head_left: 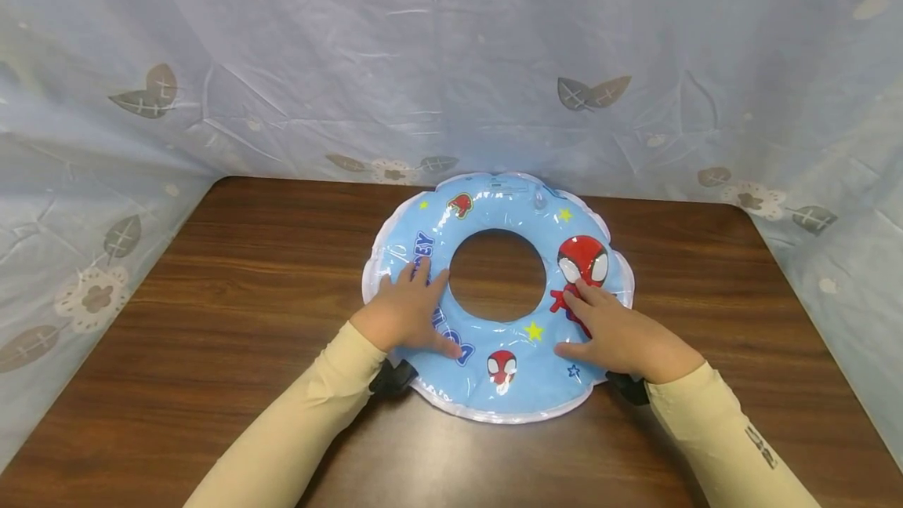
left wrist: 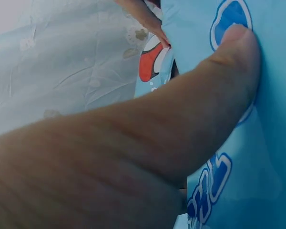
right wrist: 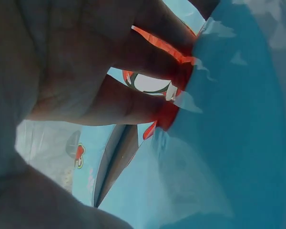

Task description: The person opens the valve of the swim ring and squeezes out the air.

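Note:
A light blue inflatable swim ring [head_left: 525, 402] with a white scalloped rim lies flat on the table, printed with red masked cartoon figures, yellow stars and blue lettering. On its left side rests my left hand [head_left: 409, 312], fingers spread over the lettering. My right hand [head_left: 614, 328] touches the right side, fingers across the large red figure. In the left wrist view the thumb [left wrist: 229, 67] presses on the blue vinyl. The right wrist view has several fingertips [right wrist: 169, 102] against the ring's shiny surface. A clear valve [head_left: 539, 198] shows near the ring's far edge.
The brown wood-grain table [head_left: 233, 288] extends around the ring and through its centre hole. Pale curtains [head_left: 437, 61] with leaf and flower prints hang behind the table and along both sides.

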`<state>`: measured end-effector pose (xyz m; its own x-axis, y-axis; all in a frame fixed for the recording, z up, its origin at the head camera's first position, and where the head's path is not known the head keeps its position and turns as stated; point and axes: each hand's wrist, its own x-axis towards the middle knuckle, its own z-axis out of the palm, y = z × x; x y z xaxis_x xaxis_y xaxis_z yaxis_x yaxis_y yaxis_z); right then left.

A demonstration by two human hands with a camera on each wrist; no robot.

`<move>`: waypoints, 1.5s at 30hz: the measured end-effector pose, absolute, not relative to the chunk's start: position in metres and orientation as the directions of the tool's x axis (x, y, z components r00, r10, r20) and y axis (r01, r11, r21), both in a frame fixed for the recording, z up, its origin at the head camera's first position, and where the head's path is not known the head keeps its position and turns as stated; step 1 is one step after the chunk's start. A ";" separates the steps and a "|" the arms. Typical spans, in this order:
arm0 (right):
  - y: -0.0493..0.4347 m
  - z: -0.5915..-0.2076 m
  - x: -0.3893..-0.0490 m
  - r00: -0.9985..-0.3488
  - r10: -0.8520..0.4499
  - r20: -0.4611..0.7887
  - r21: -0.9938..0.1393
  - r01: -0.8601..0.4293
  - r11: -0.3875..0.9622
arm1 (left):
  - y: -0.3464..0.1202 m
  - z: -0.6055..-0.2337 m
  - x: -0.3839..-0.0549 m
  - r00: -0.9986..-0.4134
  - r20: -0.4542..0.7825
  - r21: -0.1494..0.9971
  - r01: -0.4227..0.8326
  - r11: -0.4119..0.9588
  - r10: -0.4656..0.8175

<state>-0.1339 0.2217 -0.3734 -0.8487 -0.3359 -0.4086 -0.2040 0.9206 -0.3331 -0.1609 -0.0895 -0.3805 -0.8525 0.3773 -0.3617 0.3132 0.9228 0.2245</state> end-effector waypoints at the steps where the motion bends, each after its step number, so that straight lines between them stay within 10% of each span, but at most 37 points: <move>1: 0.222 -0.373 -0.134 -0.849 -0.336 -0.407 -0.331 -0.206 0.921 | -0.089 -0.380 -0.161 -0.854 -0.361 0.224 0.311 0.924 0.375; 45: 0.219 -0.379 -0.133 -0.849 -0.356 -0.392 -0.319 -0.237 0.917 | -0.077 -0.383 -0.151 -0.866 -0.360 0.135 0.319 0.938 0.346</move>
